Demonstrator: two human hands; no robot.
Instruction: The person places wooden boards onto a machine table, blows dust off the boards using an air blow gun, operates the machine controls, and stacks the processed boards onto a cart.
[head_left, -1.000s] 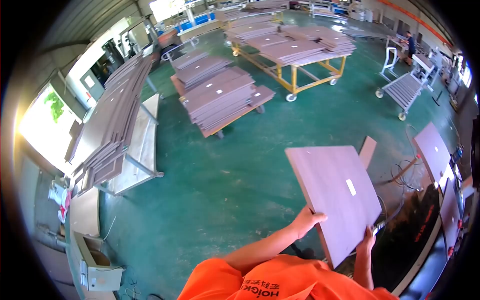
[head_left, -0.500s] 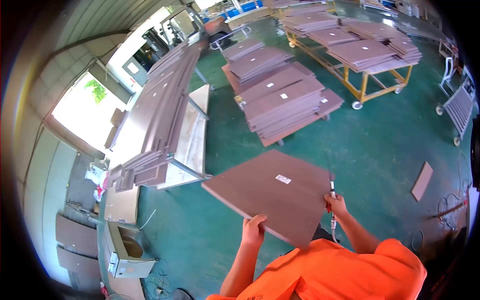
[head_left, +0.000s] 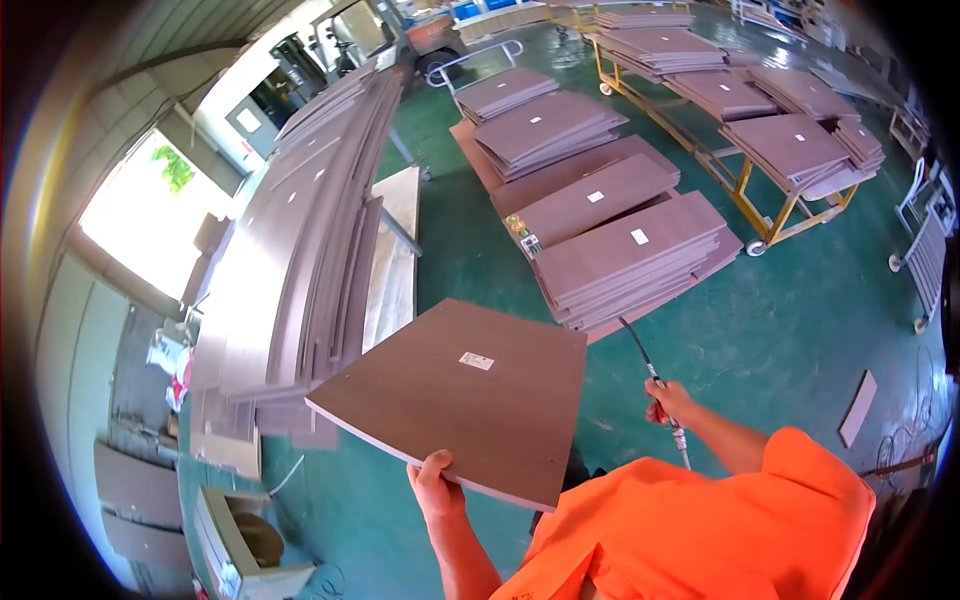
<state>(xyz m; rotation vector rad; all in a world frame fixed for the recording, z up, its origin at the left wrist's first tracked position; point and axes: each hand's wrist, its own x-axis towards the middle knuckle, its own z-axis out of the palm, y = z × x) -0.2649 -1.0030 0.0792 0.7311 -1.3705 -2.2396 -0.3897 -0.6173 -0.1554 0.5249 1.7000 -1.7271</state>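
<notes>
My left hand [head_left: 437,484] grips the near edge of a flat brown panel [head_left: 500,410], thumb on top and fingers underneath. A small white label [head_left: 476,361] sits on the panel's upper face. The panel is held up above the floor, tilted. Off its right edge, my right hand [head_left: 672,402] is closed around an air blow gun [head_left: 655,376] with a long thin dark nozzle pointing forward and a hose trailing back. The blow gun is apart from the panel.
Ahead, a low trolley [head_left: 478,160] carries stacks of brown panels [head_left: 630,250]. A long rack of panels [head_left: 290,260] stands left. A yellow wheeled table [head_left: 740,190] with more stacks is at right. A loose strip [head_left: 858,408] lies on the green floor, and a forklift [head_left: 385,45] stands behind.
The panel has moved left in view with my left hand. My right hand has come away from the panel's right edge, with the blow gun now angled forward. The camera view has shifted.
</notes>
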